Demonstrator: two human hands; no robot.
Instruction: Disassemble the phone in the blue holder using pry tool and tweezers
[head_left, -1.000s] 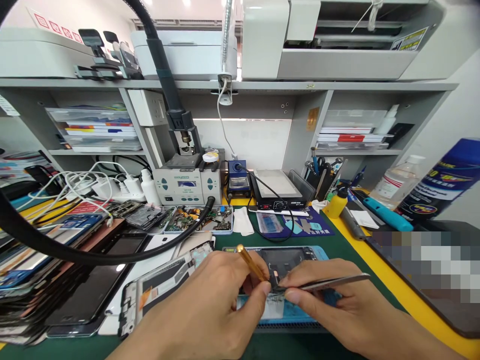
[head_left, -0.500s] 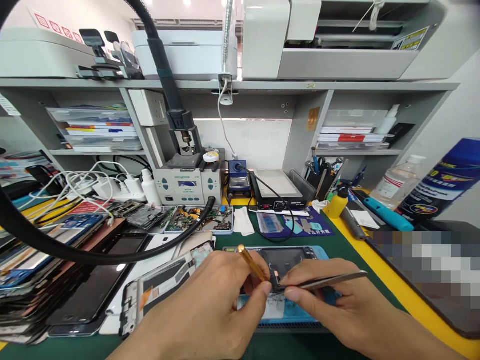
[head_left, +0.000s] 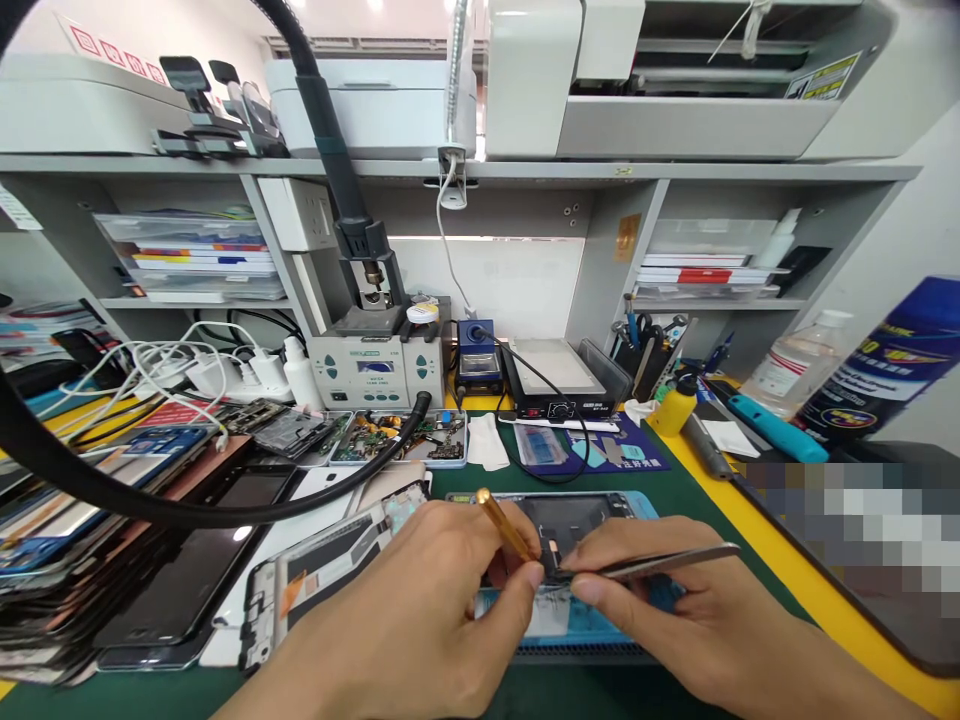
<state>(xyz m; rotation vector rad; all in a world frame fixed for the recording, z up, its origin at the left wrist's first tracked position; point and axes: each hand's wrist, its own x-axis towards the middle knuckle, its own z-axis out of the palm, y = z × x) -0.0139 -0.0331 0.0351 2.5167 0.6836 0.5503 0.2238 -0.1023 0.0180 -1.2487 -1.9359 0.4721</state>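
Observation:
An opened phone (head_left: 571,508) with a black inner frame lies on a blue work mat (head_left: 639,506) between my hands. My left hand (head_left: 442,610) is closed around a gold-handled screwdriver (head_left: 501,522), tilted with its handle end up and leftward. Its tip is hidden by my fingers. In my right hand (head_left: 667,600) are metal tweezers (head_left: 675,561), lying across the palm with one end sticking out to the right. Thumb and index finger of that hand pinch close to the phone's lower edge; the tweezers' tips cannot be made out. Both hands' fingertips nearly meet over the phone.
Stacked phone parts (head_left: 112,560) fill the left side, with a detached phone frame (head_left: 270,605) beside my left forearm. A black hose (head_left: 225,515) arches across the left from a rework station (head_left: 375,370). Bottles (head_left: 802,360) and a spray can (head_left: 885,365) stand at right.
Almost nothing differs. The free end of the tweezers has shifted very slightly to the right; both hands stay in place over the phone.

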